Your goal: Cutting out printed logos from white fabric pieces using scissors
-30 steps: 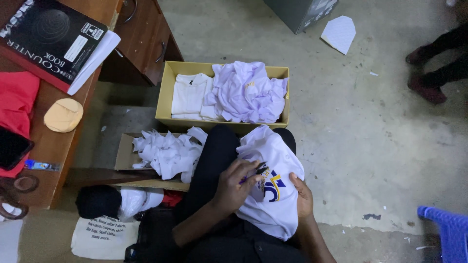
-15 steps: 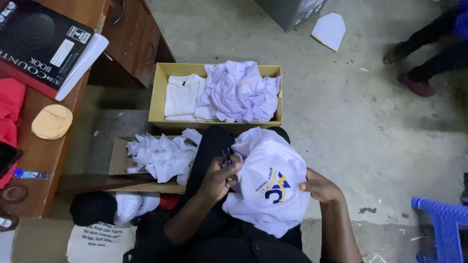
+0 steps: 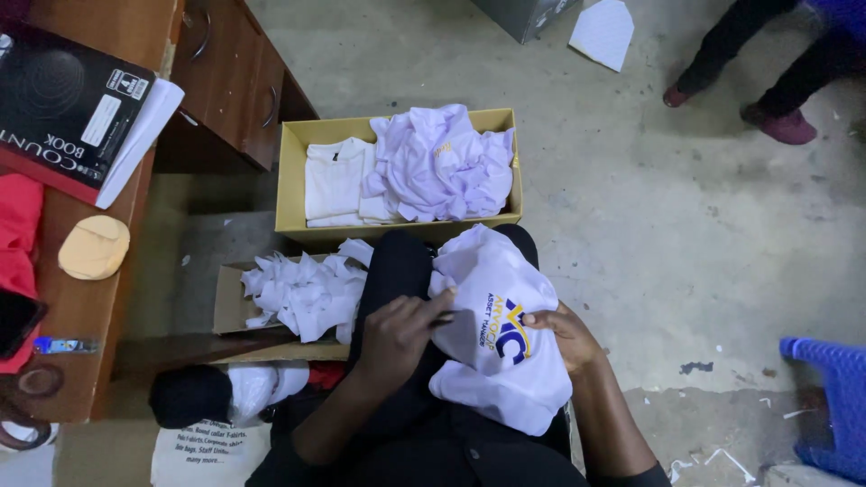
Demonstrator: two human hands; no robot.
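i read this as mid-step on one garment — white printed shirt [image 3: 501, 338] lies bunched on the lap, near centre. left hand [image 3: 397, 329] is curled shut, pinching the shirt's left edge with a thin dark tool i can't make out. right hand [image 3: 564, 334] is half-closed, clamping the cloth beside the print. yellow box [image 3: 293, 180] of folded white shirts sits just beyond the knees, crumpled white scraps [image 3: 302, 293] to the left. next move, my guess — needs the cloth held taut.
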